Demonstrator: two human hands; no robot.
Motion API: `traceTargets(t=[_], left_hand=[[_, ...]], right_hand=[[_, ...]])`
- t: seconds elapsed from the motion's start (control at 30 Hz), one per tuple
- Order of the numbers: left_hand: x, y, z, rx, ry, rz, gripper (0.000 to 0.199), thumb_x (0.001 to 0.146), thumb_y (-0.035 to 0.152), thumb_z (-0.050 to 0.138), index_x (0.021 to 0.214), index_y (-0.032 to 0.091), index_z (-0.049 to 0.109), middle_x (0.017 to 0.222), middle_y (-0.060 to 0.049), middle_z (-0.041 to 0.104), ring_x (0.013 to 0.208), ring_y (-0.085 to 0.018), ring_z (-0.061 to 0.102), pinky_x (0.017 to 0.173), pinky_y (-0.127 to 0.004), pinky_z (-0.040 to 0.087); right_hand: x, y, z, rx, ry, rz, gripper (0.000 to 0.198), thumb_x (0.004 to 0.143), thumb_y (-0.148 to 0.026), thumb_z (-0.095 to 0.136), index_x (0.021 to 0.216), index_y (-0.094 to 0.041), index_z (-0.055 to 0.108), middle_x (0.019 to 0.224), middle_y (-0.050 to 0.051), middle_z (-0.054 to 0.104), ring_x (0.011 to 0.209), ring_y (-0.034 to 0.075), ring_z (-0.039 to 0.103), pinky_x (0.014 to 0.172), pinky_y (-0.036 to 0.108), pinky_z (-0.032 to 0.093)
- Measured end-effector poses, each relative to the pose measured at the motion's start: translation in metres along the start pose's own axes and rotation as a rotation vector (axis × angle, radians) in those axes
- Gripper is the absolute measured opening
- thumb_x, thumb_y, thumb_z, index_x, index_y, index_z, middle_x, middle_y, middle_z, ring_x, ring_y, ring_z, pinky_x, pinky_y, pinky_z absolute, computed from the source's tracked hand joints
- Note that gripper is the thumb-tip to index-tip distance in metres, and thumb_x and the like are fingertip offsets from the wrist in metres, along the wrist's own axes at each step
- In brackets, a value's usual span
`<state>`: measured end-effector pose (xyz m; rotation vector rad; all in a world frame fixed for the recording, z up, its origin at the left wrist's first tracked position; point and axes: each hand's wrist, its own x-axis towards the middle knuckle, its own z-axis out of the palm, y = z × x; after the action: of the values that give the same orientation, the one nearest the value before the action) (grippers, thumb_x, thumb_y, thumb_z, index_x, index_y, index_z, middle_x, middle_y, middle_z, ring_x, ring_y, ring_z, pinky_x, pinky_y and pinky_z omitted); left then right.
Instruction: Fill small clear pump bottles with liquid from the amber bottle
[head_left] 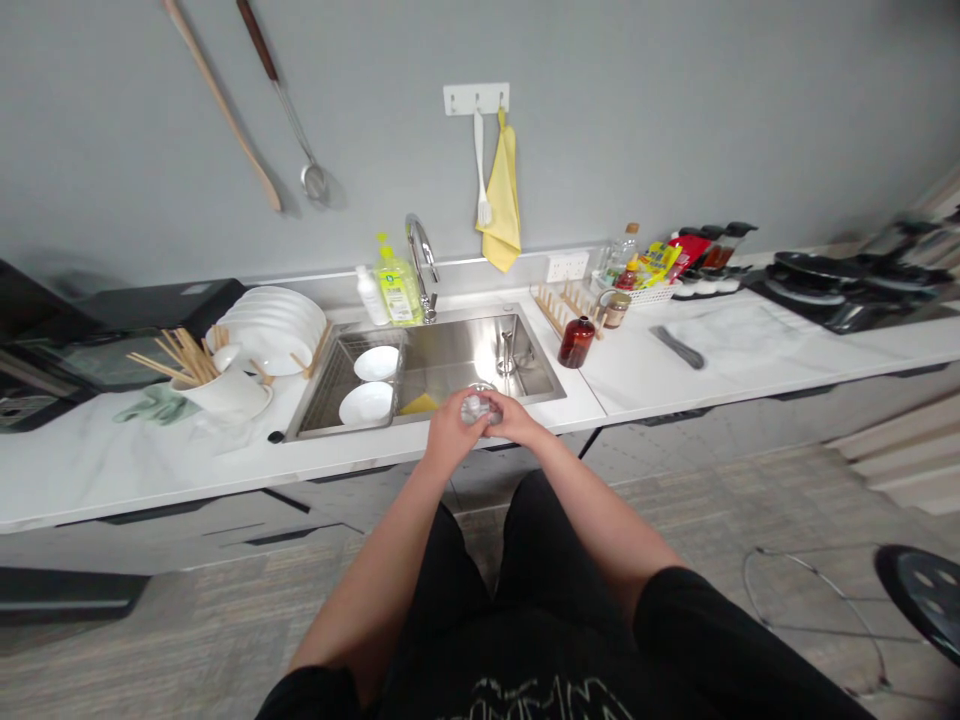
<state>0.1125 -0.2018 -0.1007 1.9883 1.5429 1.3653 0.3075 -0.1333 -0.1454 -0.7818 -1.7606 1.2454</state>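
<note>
At the front edge of the sink (555,392), my left hand (450,432) and my right hand (514,418) close around a small transparent glass vessel (478,408). Fingers of both hands wrap its sides and hide part of it; its exact kind is hard to make out. Just left of my hands, a yellow sponge or cloth (420,404) lies in the basin. Two white bowls (367,404) sit in a wire rack (341,370) in the sink's left part. Behind the basin stands the chrome faucet (422,250).
Soap bottles (397,285) stand behind the sink. Left are stacked white plates (262,330) and a white holder (232,395) with chopsticks. Right are a brown bottle (576,343), a wooden rack (551,308), a jar (615,310) and black tongs (677,346). A yellow cloth (501,210) hangs above.
</note>
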Motion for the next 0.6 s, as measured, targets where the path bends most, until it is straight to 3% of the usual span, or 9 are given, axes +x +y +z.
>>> traceTargets(t=[0.2, 0.3, 0.43, 0.53, 0.6], left_hand=[[0.006, -0.003, -0.005, -0.050, 0.012, 0.023, 0.027, 0.098, 0.027, 0.083, 0.125, 0.025, 0.083, 0.125, -0.009, 0.085, 0.120, -0.031, 0.081, 0.113, -0.052, 0.067], [0.005, -0.004, -0.008, -0.021, -0.014, 0.043, 0.034, 0.102, 0.026, 0.078, 0.136, 0.026, 0.082, 0.130, -0.010, 0.082, 0.122, -0.031, 0.080, 0.115, -0.051, 0.066], [0.000, -0.007, -0.013, -0.009, -0.098, 0.087, 0.047, 0.110, 0.026, 0.064, 0.157, 0.025, 0.071, 0.149, -0.013, 0.078, 0.138, -0.033, 0.076, 0.123, -0.055, 0.062], [-0.001, -0.007, -0.015, -0.035, -0.120, 0.111, 0.045, 0.111, 0.022, 0.060, 0.155, 0.025, 0.070, 0.153, -0.012, 0.077, 0.143, -0.031, 0.073, 0.128, -0.054, 0.059], [0.000, -0.005, -0.014, -0.044, -0.080, 0.086, 0.044, 0.105, 0.025, 0.073, 0.149, 0.025, 0.073, 0.146, -0.012, 0.078, 0.137, -0.031, 0.075, 0.124, -0.053, 0.062]], right_hand=[[-0.001, -0.002, 0.001, -0.035, -0.010, -0.024, 0.087, 0.068, -0.041, 0.105, 0.147, -0.022, 0.073, 0.148, 0.014, 0.077, 0.136, 0.035, 0.075, 0.126, 0.053, 0.055], [-0.001, -0.002, 0.000, -0.043, -0.018, -0.042, 0.084, 0.071, -0.041, 0.104, 0.147, -0.022, 0.073, 0.149, 0.014, 0.076, 0.139, 0.036, 0.074, 0.127, 0.053, 0.054], [-0.001, -0.002, -0.002, -0.082, -0.009, -0.022, 0.084, 0.070, -0.042, 0.104, 0.146, -0.022, 0.074, 0.143, 0.013, 0.078, 0.127, 0.034, 0.076, 0.120, 0.053, 0.059], [-0.002, -0.002, -0.002, -0.081, -0.009, -0.019, 0.086, 0.070, -0.044, 0.104, 0.147, -0.021, 0.074, 0.141, 0.013, 0.079, 0.123, 0.034, 0.076, 0.118, 0.053, 0.060], [-0.003, -0.002, -0.001, -0.067, -0.012, -0.034, 0.085, 0.071, -0.044, 0.104, 0.147, -0.021, 0.074, 0.144, 0.014, 0.078, 0.129, 0.035, 0.075, 0.121, 0.053, 0.058]])
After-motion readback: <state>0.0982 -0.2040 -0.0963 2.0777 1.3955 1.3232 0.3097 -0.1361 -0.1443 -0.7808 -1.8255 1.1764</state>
